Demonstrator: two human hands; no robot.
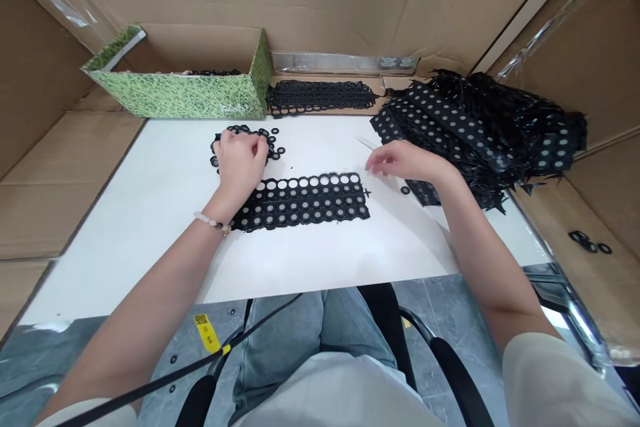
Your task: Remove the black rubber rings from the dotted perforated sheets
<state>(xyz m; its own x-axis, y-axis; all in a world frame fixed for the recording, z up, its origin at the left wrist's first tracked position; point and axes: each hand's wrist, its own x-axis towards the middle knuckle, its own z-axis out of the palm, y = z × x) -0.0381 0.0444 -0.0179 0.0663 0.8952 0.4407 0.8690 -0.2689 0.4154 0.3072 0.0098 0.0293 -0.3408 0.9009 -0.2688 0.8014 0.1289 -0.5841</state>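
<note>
A black perforated sheet point(305, 203) with rows of round cells lies flat on the white tabletop. Its top row shows white through the holes; the lower rows show grey centres. My left hand point(241, 159) is over a pile of small black rings point(273, 140), just beyond the sheet's left end, with its fingers curled down; what they hold, if anything, is hidden. Beyond the sheet's right end is my right hand point(395, 160), low over the table, its fingers bent and partly hidden. A thin white stick point(367, 143) lies near its fingertips.
A green patterned box point(185, 95) stands at the back left. Black mesh strips point(323, 95) lie at the back middle. A large heap of dotted black sheets point(470, 127) covers the right side. One loose ring point(405, 190) lies near the heap; several lie on cardboard at far right.
</note>
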